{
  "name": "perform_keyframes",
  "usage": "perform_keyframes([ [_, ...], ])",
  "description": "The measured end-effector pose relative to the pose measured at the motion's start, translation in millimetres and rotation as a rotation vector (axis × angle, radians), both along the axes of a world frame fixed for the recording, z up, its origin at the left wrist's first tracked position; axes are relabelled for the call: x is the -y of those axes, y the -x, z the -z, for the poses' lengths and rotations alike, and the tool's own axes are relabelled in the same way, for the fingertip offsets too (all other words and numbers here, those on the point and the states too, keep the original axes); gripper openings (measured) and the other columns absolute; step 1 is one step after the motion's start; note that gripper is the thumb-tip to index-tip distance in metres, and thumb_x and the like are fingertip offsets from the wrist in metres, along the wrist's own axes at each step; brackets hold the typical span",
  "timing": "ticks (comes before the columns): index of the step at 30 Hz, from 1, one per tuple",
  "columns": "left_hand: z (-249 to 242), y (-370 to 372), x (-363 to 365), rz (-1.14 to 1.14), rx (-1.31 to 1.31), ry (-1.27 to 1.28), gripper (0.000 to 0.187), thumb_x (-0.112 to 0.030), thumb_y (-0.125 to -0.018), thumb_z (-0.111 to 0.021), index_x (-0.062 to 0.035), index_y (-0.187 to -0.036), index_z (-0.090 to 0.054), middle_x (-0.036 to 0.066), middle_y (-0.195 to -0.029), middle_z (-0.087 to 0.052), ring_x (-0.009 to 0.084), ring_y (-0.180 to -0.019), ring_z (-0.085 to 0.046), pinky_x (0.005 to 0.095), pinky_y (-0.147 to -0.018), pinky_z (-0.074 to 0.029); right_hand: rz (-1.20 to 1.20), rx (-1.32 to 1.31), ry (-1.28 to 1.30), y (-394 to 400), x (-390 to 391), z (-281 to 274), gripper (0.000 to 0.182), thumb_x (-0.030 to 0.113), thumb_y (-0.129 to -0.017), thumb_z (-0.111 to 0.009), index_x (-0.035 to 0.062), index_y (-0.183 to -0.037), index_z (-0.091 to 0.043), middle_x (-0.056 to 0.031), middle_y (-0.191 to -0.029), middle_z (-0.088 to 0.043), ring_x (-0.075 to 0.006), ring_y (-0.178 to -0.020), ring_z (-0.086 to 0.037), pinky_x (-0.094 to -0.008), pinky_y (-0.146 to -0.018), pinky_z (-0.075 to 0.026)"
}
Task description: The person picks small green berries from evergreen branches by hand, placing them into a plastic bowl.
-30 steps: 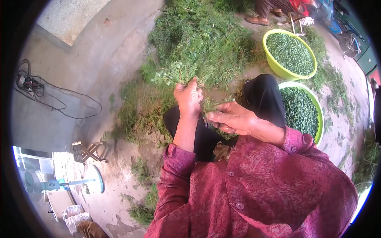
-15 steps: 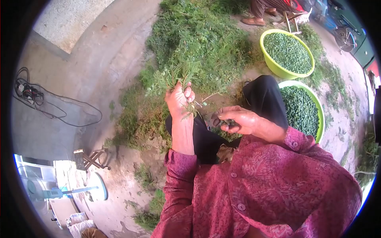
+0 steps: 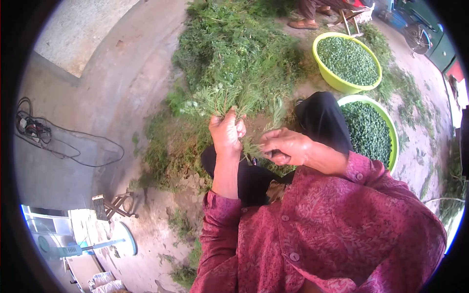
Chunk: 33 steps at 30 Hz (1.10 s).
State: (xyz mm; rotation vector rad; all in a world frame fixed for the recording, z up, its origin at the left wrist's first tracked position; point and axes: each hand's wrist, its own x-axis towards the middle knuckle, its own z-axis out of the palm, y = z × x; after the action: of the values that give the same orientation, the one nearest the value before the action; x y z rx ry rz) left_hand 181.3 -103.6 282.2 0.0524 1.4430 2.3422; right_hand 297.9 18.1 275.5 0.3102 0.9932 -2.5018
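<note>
Clasping green sprigs [image 3: 222, 101] in curled left fingers [image 3: 240, 129] — leafy tops at twelve o'clock — and pinching lower greenery [image 3: 251, 148] towards four o'clock with right fingers [image 3: 269, 142].

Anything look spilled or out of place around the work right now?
Yes, mildly: loose sprigs lie strewn across the floor beside the yellow-green tub, away from the main pile, perhaps dropped. A dark cable at far left is untidily tangled.

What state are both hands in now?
Left hand: closed, holding a bunch of feathery green sprigs.
Right hand: partly curled; whether it holds anything cannot be told.
</note>
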Motion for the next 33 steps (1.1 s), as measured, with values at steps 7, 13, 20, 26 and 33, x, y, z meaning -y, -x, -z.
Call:
perform_keyframes([
  [7,-1,1,6,0.077,0.074,-0.067,0.017,-0.012,-0.086,-0.052,-0.0005,-0.095,-0.043,0.014,-0.072,-0.052,0.0093,-0.04,-0.036,0.0216,-0.032,-0.026,0.668,-0.024,-0.339,-77,-108,-1,0.005,0.007,-0.079,-0.057,0.0028,-0.082,-0.055,-0.0029,-0.064,-0.049,-0.0056,-0.041,-0.036,-0.0185,-0.034,-0.024],
  [13,6,8,3,0.183,0.151,-0.125,0.014,-0.013,-0.085,-0.053,-0.0016,-0.092,-0.047,0.013,-0.07,-0.052,0.01,-0.039,-0.038,0.0222,-0.032,-0.027,0.891,0.355,-1.31,-185,-213,76,0.03,0.022,-0.075,-0.061,0.0003,-0.096,-0.057,-0.0103,-0.079,-0.06,-0.0156,-0.058,-0.058,-0.0254,-0.05,-0.045],
  [20,5,2,-3,0.171,0.188,-0.294,0.012,-0.01,-0.085,-0.053,-0.0028,-0.094,-0.048,0.012,-0.072,-0.054,0.0102,-0.041,-0.04,0.0221,-0.033,-0.029,0.426,0.339,-1.751,-163,-185,43,0.04,0.028,-0.075,-0.062,0.0035,-0.106,-0.058,-0.0152,-0.09,-0.063,-0.0239,-0.082,-0.061,-0.0327,-0.074,-0.049],
  [26,4,-5,-10,0.167,0.145,-0.224,0.016,-0.015,-0.088,-0.044,-0.0003,-0.086,-0.05,0.004,-0.065,-0.046,0.0078,-0.045,-0.037,0.0203,-0.036,-0.028,-0.012,-0.141,-0.676,-80,-55,2,0.045,0.037,-0.083,-0.057,0.001,-0.109,-0.054,-0.0082,-0.089,-0.06,-0.0138,-0.08,-0.057,-0.026,-0.071,-0.048],
  [33,-7,-28,-16,0.07,0.121,-0.202,0.014,-0.015,-0.089,-0.044,-0.0029,-0.093,-0.049,0.007,-0.074,-0.051,0.0089,-0.048,-0.04,0.0209,-0.037,-0.029,0.502,-0.136,-0.026,-10,-11,6,0.026,0.028,-0.087,-0.054,0.0035,-0.081,-0.058,-0.0004,-0.058,-0.051,-0.0081,-0.05,-0.046,-0.0212,-0.047,-0.037],
])
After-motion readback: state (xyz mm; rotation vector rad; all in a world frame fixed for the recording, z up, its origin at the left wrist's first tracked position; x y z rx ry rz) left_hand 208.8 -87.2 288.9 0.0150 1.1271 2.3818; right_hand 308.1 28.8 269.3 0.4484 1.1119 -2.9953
